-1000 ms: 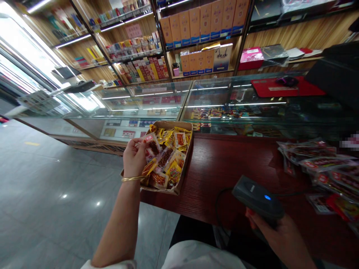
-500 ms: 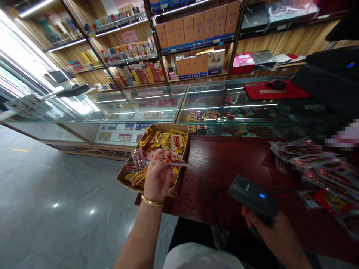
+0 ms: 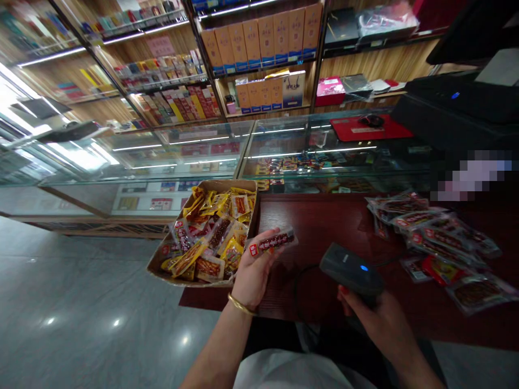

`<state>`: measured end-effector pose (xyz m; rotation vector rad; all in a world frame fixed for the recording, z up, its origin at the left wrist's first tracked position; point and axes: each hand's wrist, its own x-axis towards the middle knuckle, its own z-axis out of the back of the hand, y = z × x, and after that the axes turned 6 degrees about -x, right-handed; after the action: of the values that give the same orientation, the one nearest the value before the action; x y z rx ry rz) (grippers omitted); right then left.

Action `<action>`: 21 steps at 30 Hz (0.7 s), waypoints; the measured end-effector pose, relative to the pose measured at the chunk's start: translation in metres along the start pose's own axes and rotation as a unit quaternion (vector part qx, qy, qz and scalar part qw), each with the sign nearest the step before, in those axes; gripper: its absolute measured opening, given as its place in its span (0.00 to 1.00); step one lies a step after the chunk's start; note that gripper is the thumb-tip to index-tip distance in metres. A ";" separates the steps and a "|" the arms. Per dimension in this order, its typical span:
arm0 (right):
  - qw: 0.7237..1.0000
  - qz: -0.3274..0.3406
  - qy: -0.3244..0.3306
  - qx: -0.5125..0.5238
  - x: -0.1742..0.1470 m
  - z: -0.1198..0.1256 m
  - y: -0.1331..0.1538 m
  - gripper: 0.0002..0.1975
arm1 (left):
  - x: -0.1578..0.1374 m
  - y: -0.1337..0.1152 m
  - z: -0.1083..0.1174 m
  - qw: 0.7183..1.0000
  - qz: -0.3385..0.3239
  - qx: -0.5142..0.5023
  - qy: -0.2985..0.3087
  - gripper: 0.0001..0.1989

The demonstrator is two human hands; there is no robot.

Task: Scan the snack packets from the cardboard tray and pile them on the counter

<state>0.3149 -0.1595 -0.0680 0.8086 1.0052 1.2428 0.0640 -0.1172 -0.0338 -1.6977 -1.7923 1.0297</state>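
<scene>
My left hand (image 3: 253, 270), with a gold bangle at the wrist, is closed on a clear snack packet (image 3: 275, 241) with dark contents and a red label. It is held just right of a cardboard box (image 3: 152, 266) full of yellow, red and clear snack packets (image 3: 219, 232). In my right hand (image 3: 379, 319) is a black barcode scanner (image 3: 351, 272), its blue light lit and its head pointing left toward the packet. The scanner's handle is mostly hidden by my fingers. Scanner and packet are apart.
A pile of snack packets (image 3: 441, 232) lies on the right of the dark red wooden table (image 3: 308, 216). Behind stands a glass display counter (image 3: 194, 140) with a red mouse pad (image 3: 377, 131) on top. Shelves of boxes (image 3: 259, 43) line the wall.
My left hand has moved right from over the box to beside it, bringing the packet nearer the scanner, its label now facing up. My right hand still holds the scanner. The view has shifted right.
</scene>
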 end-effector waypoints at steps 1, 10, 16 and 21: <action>1.000 -0.005 0.006 0.003 0.001 0.000 -0.001 0.22 | -0.001 0.002 0.001 1.000 0.001 -0.007 -0.002 0.19; 0.999 -0.036 -0.002 0.022 0.004 0.001 -0.002 0.26 | -0.004 0.013 0.004 0.999 -0.030 -0.007 -0.011 0.18; 0.999 -0.044 0.010 0.023 0.006 0.001 -0.007 0.26 | -0.004 0.014 0.000 0.998 -0.056 0.016 0.002 0.16; 0.999 -0.047 -0.002 0.023 0.004 -0.002 -0.005 0.26 | -0.005 0.013 0.001 0.999 -0.039 -0.002 0.001 0.16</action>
<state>0.3150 -0.1568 -0.0739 0.7897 1.0591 1.1399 0.0725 -0.1232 -0.0438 -1.6161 -1.8447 0.9920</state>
